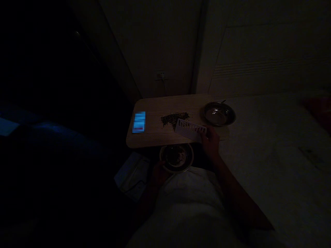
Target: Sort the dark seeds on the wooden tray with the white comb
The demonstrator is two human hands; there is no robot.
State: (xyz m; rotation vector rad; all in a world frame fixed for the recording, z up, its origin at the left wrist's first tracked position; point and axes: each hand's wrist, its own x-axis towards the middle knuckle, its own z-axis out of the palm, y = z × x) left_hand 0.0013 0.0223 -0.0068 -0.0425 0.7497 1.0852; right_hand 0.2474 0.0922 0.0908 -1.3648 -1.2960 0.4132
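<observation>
My right hand (pixel 210 141) is closed on the right end of a flat, pale strip with a row of slots (pixel 188 132), too dim to name more exactly. The strip lies low over the wooden board (pixel 152 137), against the near side of a spread heap of small dark pieces like seeds or grains (pixel 174 118). Below the board's near edge, my left hand (pixel 158 172) grips the left rim of a round metal bowl (pixel 191 160). Dark pieces of the same look lie in that bowl. Most of the left fingers are hidden in the dark.
A second metal bowl (pixel 219 113), with a thin handle sticking up at its back rim, stands at the board's right end. A lit phone screen (pixel 139 122) lies at the left end. Behind is a wall socket (pixel 159 75) with a plugged-in cord. A pale bed-like surface (pixel 271 137) extends right.
</observation>
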